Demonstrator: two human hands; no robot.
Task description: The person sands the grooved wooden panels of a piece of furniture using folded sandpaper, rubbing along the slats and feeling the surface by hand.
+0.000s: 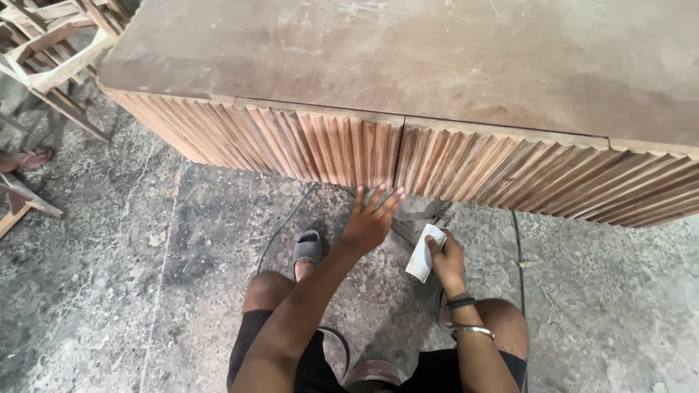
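While a squat is held on the concrete floor (109, 291), two hands are seen, both the person's own. One folded white sheet of sandpaper (424, 253) is pinched in the right hand (445, 260), fingers curled and pressed together on its right edge, the sheet standing out to the left of the grip. The left hand (370, 218) is raised with fingers spread, nothing held; its fingertips (389, 195) are blurred and lie just at the lower edge of the fluted front, contact cannot be told. The sandpaper is held low, near the floor, just right of and nearer than the left hand, the two hands close but apart.

One long wooden cabinet (437, 65) is counted across the far side, flat dusty top, two ribbed door panels (320, 145) meeting at a seam just above the left hand. One grey sandal (308, 247) is seen on the left foot, near and left of the left hand. Two bands are worn on the right wrist: one dark wristband (460, 302), one metal bangle (472, 331). One dark cable (284, 218) is run over the floor from under the cabinet. Wooden frames (51, 51) are stacked at far left, number unclear.
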